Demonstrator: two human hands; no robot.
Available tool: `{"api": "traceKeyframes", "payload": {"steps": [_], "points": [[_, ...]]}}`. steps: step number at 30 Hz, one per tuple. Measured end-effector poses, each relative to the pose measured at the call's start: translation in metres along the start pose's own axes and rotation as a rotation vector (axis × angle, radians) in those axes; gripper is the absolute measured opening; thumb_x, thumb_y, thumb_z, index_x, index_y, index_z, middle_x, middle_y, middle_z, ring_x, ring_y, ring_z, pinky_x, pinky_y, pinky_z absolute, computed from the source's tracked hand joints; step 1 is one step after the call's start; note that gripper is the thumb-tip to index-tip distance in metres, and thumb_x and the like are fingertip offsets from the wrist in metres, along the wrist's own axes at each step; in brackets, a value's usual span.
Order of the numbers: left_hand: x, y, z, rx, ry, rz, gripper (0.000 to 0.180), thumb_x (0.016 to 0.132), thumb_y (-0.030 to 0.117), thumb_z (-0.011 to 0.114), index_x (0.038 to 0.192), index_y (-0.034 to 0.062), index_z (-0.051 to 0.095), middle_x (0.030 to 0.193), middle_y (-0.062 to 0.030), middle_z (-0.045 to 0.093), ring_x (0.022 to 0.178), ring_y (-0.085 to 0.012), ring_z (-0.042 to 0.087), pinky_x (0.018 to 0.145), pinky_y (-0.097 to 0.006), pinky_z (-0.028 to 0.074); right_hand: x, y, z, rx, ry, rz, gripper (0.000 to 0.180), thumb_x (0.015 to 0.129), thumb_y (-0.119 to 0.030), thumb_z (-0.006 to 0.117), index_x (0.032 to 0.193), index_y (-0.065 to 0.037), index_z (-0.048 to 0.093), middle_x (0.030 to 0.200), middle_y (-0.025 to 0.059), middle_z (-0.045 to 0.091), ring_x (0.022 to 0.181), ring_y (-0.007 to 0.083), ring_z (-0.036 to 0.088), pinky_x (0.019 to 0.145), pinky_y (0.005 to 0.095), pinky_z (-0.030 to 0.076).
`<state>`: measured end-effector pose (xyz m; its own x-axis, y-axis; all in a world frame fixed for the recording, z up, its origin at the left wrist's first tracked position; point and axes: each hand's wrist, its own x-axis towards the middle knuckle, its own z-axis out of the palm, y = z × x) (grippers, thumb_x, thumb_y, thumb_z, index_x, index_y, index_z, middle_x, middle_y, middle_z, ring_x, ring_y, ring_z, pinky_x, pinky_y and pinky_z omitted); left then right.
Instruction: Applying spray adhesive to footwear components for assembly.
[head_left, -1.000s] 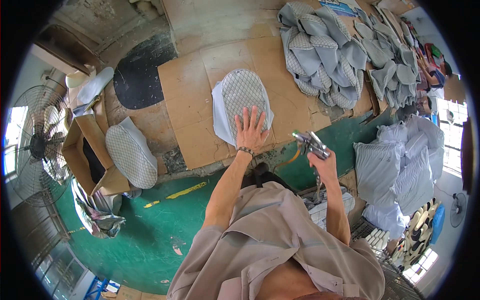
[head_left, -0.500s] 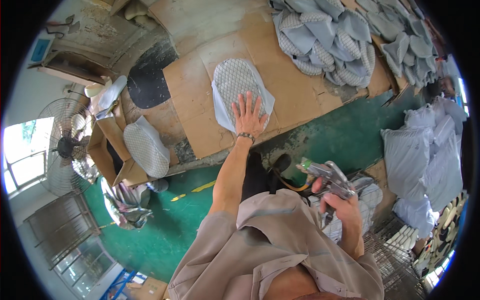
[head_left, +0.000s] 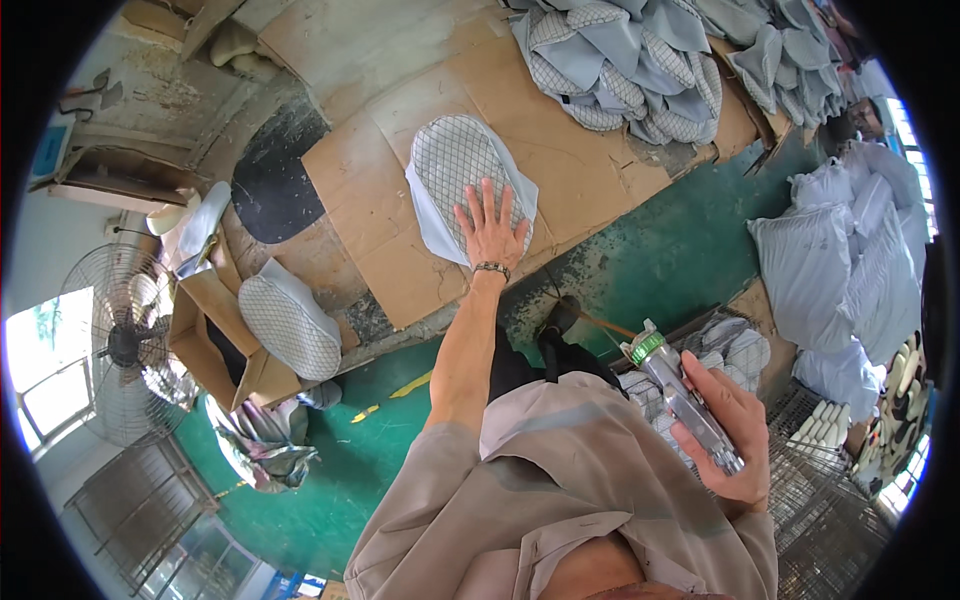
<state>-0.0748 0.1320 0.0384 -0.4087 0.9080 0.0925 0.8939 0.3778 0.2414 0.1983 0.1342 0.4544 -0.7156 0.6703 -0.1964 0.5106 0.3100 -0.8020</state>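
My left hand (head_left: 492,238) lies flat, fingers spread, on the near right part of a quilted slipper-shaped fabric piece (head_left: 463,160). This piece is whitish with a diamond stitch pattern, has pale grey fabric edges, and rests on a cardboard sheet (head_left: 390,255). At the lower right, my right hand (head_left: 735,425) is closed around a silver metal hand-held air tool (head_left: 690,408) with a green collar and a hose at its far end. The tool's exact kind cannot be made out. It is held above the floor, away from the bench.
Heaped quilted pieces (head_left: 625,70) cover the bench's far right. At left are another quilted piece (head_left: 290,318), an open cardboard box (head_left: 205,340) and a wire-cage fan (head_left: 122,345). White sacks (head_left: 830,260) stand at right, above a wire rack (head_left: 815,500).
My right hand has moved right and slightly down, turning the air tool so its green end points up and left. My left hand still presses on the quilted piece. The whole view has shifted slightly.
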Motion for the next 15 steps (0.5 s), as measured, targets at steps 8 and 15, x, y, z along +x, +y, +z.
{"api": "traceKeyframes", "payload": {"steps": [8, 15], "points": [[0.002, -0.008, 0.001, -0.046, -0.029, -0.001, 0.073, 0.098, 0.053, 0.050, 0.160, 0.0220, 0.028, 0.169, -0.0133, 0.007, 0.154, -0.0432, 0.007, 0.120, -0.066, 0.006, 0.041, -0.104, 0.036, -0.321, 0.041, -0.175, 0.061, 0.077, -0.015, 0.078, 0.131, 0.009, 0.060, 0.079, 0.0127, 0.066, 0.064, 0.0209, 0.064, 0.057, 0.0323, 0.051], [0.006, -0.011, 0.000, -0.099, -0.025, 0.008, 0.073, 0.097, 0.052, 0.052, 0.159, 0.0222, 0.030, 0.169, -0.0122, 0.006, 0.154, -0.0428, 0.007, 0.119, -0.067, 0.007, 0.053, -0.158, 0.078, -0.449, 0.165, 0.067, 0.057, 0.080, -0.031, 0.078, 0.123, 0.004, 0.068, 0.078, 0.0120, 0.066, 0.068, 0.0233, 0.064, 0.064, 0.0319, 0.048]]}}
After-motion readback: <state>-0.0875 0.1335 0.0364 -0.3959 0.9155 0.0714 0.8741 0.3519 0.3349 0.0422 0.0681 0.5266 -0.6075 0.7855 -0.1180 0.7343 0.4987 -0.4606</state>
